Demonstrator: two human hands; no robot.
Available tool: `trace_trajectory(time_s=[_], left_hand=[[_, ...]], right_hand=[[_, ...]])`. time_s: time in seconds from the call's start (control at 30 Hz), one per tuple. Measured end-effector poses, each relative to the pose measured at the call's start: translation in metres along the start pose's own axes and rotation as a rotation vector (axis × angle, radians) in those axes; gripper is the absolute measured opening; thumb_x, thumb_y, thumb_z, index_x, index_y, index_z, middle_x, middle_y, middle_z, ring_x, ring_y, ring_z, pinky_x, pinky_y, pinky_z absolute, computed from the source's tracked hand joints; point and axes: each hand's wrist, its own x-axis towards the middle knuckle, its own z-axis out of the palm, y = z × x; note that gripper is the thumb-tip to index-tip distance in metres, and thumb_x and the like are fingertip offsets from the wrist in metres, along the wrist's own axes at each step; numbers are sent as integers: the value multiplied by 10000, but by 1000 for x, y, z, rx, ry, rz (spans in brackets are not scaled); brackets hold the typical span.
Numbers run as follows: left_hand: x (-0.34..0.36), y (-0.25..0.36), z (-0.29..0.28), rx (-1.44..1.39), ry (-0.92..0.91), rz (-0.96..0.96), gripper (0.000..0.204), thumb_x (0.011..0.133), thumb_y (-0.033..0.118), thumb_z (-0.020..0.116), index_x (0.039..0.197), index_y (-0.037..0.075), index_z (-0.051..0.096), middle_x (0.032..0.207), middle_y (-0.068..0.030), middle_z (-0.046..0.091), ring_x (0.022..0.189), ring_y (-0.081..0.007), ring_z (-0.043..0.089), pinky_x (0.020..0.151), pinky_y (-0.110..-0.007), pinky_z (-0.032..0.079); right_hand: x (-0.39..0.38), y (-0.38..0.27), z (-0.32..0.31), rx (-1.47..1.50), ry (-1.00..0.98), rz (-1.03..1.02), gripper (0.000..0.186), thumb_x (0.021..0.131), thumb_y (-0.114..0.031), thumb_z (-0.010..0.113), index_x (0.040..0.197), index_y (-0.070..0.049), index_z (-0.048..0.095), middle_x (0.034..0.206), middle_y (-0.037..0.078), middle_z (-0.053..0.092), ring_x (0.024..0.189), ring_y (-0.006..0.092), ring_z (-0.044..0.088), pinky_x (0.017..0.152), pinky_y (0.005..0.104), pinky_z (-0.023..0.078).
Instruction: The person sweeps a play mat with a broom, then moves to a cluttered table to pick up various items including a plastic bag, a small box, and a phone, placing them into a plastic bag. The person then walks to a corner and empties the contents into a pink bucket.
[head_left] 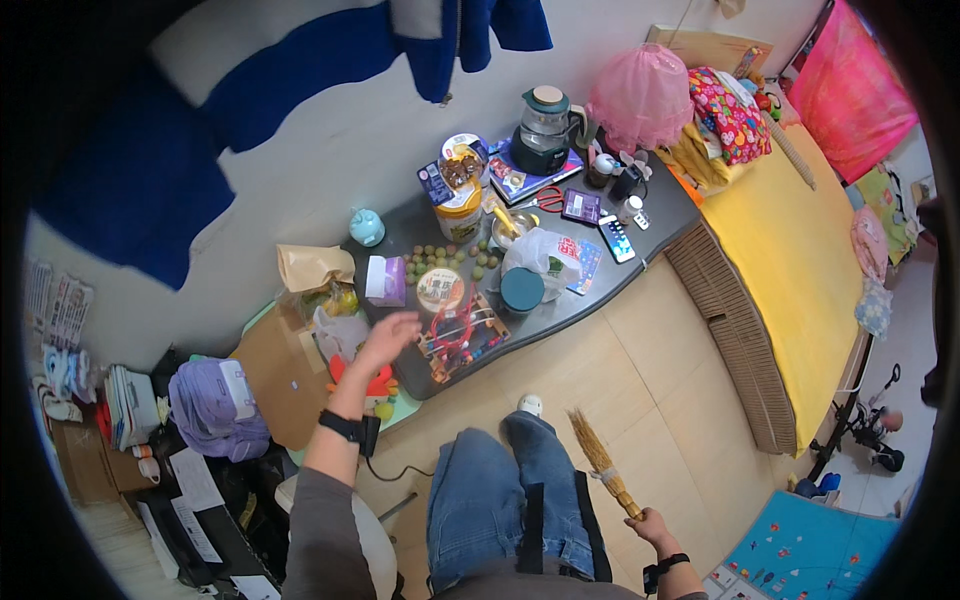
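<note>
My right hand (652, 527) grips the handle of a small straw hand broom (597, 458), its bristles pointing up and away over the tiled floor. My left hand (390, 338) reaches over the left end of the dark table (590, 315), fingers stretched out and holding nothing. Just right of those fingers lies a wooden rack-like toy with red cords (462, 342). Behind it stands a round tub with a pale lid (440, 289). Several small green round fruits (435, 260) are strewn further back, beside a purple and white box (386, 281).
A teal-lidded container (521, 290), a white plastic bag (545, 255), a phone (616, 239) and a glass kettle (545, 130) stand on the table. A yellow-covered bed (770, 280) is at the right. Cardboard (285, 375) and a purple backpack (215, 408) fill the left side.
</note>
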Motion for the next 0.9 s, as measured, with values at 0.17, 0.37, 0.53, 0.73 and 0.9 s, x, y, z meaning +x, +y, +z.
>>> trace_trajectory(time_s=[0.17,0.37,0.53,0.73,0.9], left_hand=[[130,104,29,-870,-258,-18,858,1028,406,638,1609,25,136,1562,-298,372,1390,-375,494,1163,-439,436],[297,123,80,-1506,-67,-185,1384,748,858,601,1568,-106,41,1616,-363,167,1509,-492,245,1242,-538,287],[369,89,77,-1679,234,-113,929,969,755,410,1532,18,371,1527,-253,453,1397,-465,437,1172,-603,380],[384,79,24,-1629,203,-171,742,1054,631,377,1487,34,455,1502,-204,506,1392,-421,456,1158,-598,395],[402,75,-35,-1495,138,-144,689,1098,500,377,1539,-28,317,1551,-267,405,1434,-468,392,1184,-613,371]], right_hand=[[19,-23,-28,44,-56,203,489,800,-393,845,973,42,703,893,179,740,809,291,732,734,408,572],[12,-94,-51,551,23,298,292,859,-237,830,895,-16,644,685,28,610,518,121,548,477,294,453],[4,-143,-59,684,55,321,255,889,-216,804,932,-32,631,672,9,587,519,114,524,484,289,445],[8,-175,-48,582,41,309,336,864,-263,822,963,10,652,678,26,619,514,122,561,476,297,468],[7,-193,-42,576,-2,282,356,850,-285,832,938,14,658,679,40,629,524,124,567,487,304,464]])
